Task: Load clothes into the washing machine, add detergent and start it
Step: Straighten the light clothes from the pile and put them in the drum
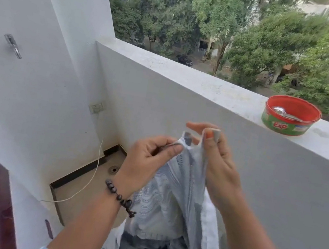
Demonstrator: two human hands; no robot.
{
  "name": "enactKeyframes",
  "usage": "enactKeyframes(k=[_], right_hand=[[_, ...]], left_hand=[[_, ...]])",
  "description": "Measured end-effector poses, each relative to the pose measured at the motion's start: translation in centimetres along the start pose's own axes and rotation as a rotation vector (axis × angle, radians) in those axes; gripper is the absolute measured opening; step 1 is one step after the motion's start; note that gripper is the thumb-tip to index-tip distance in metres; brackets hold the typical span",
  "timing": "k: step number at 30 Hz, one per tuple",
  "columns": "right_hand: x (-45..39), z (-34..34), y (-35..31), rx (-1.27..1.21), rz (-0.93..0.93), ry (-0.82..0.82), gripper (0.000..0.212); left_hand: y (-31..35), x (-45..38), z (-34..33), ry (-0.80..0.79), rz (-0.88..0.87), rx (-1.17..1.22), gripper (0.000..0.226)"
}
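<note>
Garment [171, 200] hangs long-axis vertical; I pinch top edge, left hand [150, 156], right hand [216, 158], cloth below both.

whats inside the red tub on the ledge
A metal spoon lies inside the red tub. No other contents show; the near wall hides part of the bottom.

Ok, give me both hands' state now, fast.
Left hand: pinches the top edge of the light blue garment.
Right hand: fingers curled round the same garment's edge, holding it up.
</note>
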State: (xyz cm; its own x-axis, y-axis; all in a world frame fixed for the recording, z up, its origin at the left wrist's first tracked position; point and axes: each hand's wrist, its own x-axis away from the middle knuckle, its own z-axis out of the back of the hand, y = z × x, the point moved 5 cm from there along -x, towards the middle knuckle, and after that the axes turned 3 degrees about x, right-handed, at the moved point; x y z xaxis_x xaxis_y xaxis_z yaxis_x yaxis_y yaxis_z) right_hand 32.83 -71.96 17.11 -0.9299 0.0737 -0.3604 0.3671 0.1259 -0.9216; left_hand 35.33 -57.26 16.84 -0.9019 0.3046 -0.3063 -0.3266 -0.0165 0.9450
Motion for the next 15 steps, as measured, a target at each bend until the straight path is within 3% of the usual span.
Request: enactKeyframes(k=[4, 9, 12, 15], right_hand=[[1.7, -2.5, 1.7, 0.037, -0.117, -0.125, 0.044], [1.5, -2.2, 1.8, 0.202, -0.08, -0.166, 0.033], [1.0, -1.5, 0.8, 0.237, 0.003, -0.072, 0.04], [0.4, -1.0, -1.0, 0.182, 0.052, -0.023, 0.049]], left_hand=[[1.9, -0.2, -1.3, 0.004, -0.111, -0.099, 0.018], [1.0, 0.4, -0.6, 0.119, -0.064, -0.019, 0.014], [0.0, 1.3, -0.2, 0.163, -0.03, 0.087, 0.028], [-2.6, 2.6, -0.6, 0.02, 0.025, 0.037, 0.052]])
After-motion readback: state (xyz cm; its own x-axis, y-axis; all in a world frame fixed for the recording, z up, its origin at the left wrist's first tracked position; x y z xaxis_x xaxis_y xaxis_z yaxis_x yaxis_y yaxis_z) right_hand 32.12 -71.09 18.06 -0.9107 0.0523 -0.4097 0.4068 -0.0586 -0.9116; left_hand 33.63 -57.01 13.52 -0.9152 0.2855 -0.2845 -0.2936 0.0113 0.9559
